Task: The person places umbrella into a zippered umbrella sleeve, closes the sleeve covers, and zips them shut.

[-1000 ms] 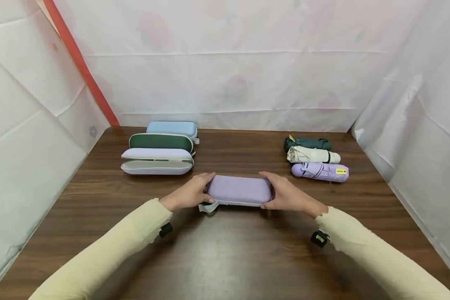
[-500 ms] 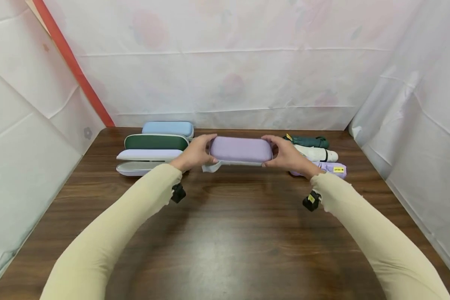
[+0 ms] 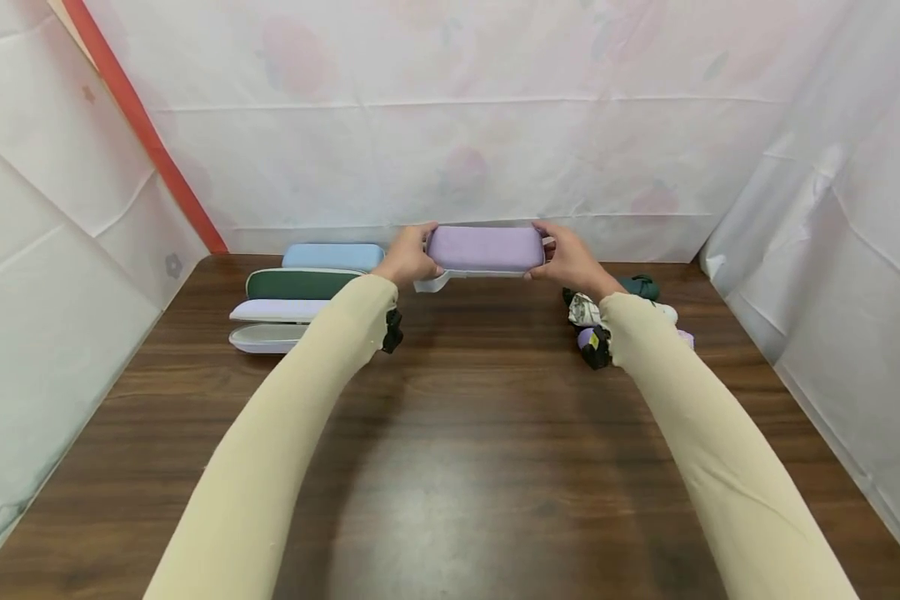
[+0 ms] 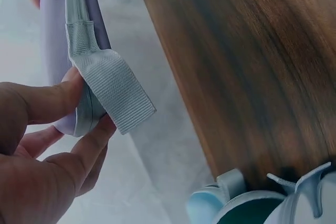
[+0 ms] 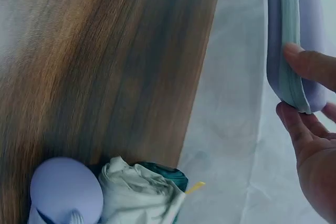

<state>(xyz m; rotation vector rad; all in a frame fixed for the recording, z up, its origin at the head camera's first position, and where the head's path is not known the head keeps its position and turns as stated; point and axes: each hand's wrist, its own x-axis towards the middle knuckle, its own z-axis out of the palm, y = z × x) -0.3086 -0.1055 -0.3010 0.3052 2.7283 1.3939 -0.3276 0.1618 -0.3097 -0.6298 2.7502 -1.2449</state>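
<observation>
A closed lavender zip case [image 3: 485, 248] is held between both hands near the back edge of the table. My left hand [image 3: 412, 253] grips its left end, thumb at the near side beside the grey fabric loop [image 4: 118, 90]. At the other end, my right hand [image 3: 570, 258] grips the case, thumb on the zip side in the right wrist view and fingers round the far side. Both wrist views show bare table and white cloth beyond the case, which hangs past the table's edge there.
To the left lie a blue case [image 3: 333, 255], a green case [image 3: 300, 284] and a partly open pale lavender case [image 3: 270, 337]. Folded umbrellas, green [image 3: 640, 287], white [image 3: 583, 311] and lavender [image 5: 67, 190], lie at the right, partly behind the right sleeve. White cloth [image 3: 465, 125] hangs behind the table [image 3: 435, 467].
Both hands have lifted the lavender zip case and carried it away from me, from the middle of the table to its back edge. The other cases and umbrellas have stayed put.
</observation>
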